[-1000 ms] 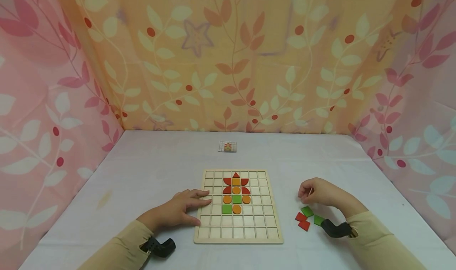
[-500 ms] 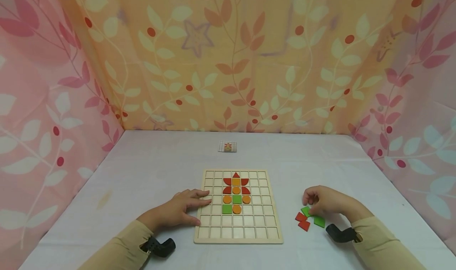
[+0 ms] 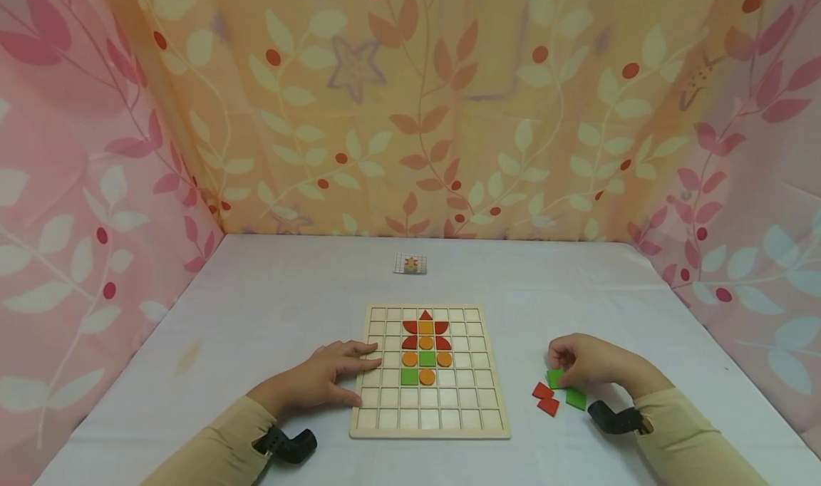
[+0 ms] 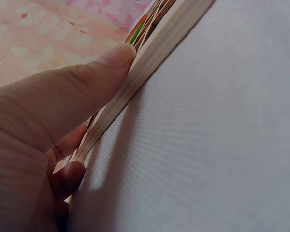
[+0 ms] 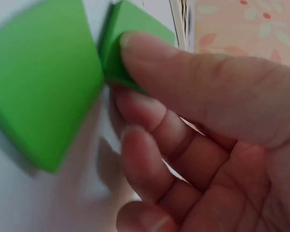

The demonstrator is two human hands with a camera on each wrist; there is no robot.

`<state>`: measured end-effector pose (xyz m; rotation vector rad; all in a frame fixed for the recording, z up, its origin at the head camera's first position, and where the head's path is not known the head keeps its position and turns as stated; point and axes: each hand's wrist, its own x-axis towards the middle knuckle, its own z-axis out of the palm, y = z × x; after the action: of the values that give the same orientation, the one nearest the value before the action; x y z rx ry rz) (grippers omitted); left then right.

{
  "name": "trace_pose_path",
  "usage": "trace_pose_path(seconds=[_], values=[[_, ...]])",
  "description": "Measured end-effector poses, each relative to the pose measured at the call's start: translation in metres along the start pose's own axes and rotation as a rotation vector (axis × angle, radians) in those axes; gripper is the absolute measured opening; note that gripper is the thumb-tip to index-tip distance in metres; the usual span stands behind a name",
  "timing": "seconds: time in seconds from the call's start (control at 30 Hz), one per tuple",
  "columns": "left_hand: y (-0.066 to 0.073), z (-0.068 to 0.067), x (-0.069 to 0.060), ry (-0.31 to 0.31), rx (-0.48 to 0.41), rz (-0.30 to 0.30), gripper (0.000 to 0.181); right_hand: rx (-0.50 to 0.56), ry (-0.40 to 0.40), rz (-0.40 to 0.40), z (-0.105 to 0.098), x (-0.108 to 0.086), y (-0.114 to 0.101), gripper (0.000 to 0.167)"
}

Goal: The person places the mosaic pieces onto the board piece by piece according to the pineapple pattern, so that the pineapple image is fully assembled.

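On the table lies a wooden grid board with red, orange and green pieces set in its upper and middle cells. My left hand rests at the board's left edge, fingers extended; its thumb touches the wooden rim in the left wrist view. Right of the board, my right hand pinches a green square tile between thumb and index finger, the other fingers curled beneath. Beside it lies another green tile, and two red tiles are just to the left.
A small pattern card showing a gridded figure lies behind the board. Floral fabric walls the table at the back and both sides. A black device is strapped to each wrist.
My right hand has shifted slightly right and toward me, down to the loose tiles, and has taken hold of a green tile, which has turned a little. The left hand stays put.
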<state>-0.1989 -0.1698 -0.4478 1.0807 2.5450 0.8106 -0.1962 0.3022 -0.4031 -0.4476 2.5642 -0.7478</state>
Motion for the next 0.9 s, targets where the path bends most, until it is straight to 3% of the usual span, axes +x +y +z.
trace_pose_path(seconds=[0.2, 0.4, 0.7, 0.9], values=[[0.0, 0.001, 0.0, -0.007, -0.007, -0.011, 0.066, 0.06, -0.03, -0.008, -0.006, 0.003, -0.005, 0.012], [0.001, 0.0, 0.0, -0.001, -0.001, -0.002, 0.067, 0.107, 0.021, -0.027, -0.008, 0.013, -0.024, 0.012], [-0.001, 0.001, 0.0, 0.006, 0.009, 0.005, 0.067, 0.104, 0.145, -0.106, 0.011, 0.044, -0.063, 0.014], [-0.001, 0.001, 0.001, 0.004, 0.006, -0.001, 0.067, 0.125, 0.175, -0.128, 0.029, 0.062, -0.088, 0.012]])
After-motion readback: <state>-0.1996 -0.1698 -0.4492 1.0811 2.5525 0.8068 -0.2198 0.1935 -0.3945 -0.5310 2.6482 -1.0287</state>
